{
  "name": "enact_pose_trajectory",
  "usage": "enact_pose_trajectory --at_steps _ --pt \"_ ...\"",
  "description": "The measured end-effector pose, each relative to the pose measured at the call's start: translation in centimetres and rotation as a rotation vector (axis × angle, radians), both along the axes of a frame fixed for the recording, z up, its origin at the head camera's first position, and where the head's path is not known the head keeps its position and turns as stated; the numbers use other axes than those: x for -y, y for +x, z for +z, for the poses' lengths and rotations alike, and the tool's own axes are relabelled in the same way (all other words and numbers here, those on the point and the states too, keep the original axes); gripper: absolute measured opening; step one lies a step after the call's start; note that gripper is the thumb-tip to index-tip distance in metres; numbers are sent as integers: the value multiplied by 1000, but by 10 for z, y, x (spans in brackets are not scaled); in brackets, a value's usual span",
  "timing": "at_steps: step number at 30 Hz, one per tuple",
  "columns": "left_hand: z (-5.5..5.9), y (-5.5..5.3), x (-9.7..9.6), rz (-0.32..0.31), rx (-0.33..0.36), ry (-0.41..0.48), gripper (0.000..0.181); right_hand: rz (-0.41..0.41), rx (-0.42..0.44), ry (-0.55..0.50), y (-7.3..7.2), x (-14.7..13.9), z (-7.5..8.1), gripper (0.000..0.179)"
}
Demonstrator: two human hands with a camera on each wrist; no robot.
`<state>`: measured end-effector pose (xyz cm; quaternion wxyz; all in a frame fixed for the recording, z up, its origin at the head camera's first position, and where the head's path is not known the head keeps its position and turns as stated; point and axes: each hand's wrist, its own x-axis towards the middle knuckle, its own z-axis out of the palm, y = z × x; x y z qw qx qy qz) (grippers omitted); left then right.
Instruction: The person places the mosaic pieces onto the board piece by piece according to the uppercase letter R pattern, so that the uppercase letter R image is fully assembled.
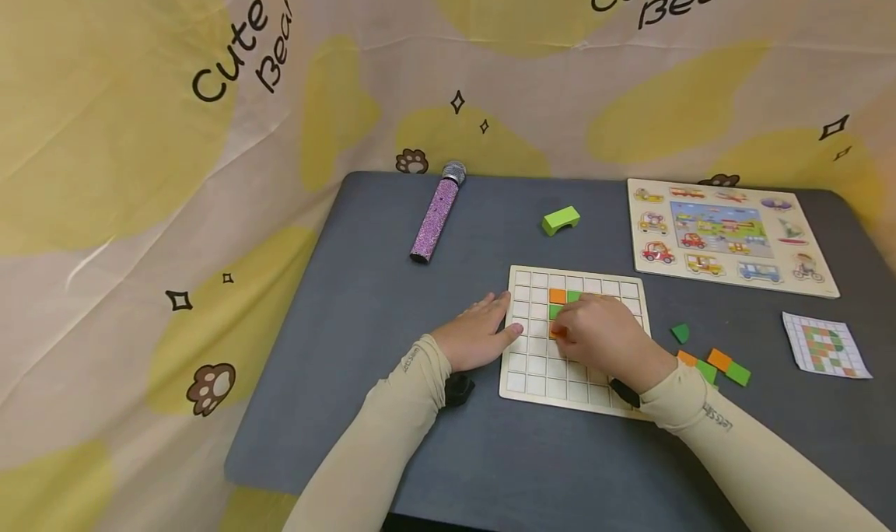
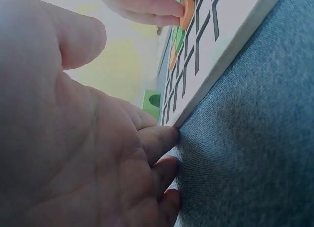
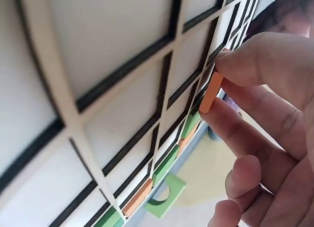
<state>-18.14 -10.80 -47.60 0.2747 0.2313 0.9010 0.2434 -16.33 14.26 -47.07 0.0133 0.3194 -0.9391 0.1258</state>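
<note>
Orange tile point(image 3: 212, 93), flat, straight-edged, pinched between thumb and fingers of right hand point(image 1: 605, 337), at the pale grid board point(image 1: 535, 362). Board rigid, round-cornered, cells recessed. Left hand point(image 1: 476, 334) extended, fingertips against board's left edge. Bench point(image 1: 336, 322) grey, woven-textured. Green arched block point(image 1: 561, 218) beyond.

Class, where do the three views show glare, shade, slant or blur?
Head: fairly even light, lettering on the cloth readable; left wrist: cloth washed out by brightness, left hand shaded; right wrist: board steeply slanted, its nearest part soft.
</note>
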Motion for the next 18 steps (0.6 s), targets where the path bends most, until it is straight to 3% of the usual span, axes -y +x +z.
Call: enact_pose_trajectory --at_steps 7,14,18 --pt "-1 1 0 16 8 6 80 -3 -5 16 2 -3 -4 9" --pt "-1 0 0 10 5 14 77 46 29 -2 6 -12 3 16" --pt "-2 -1 -1 0 10 21 75 -30 56 -28 10 -34 8 15"
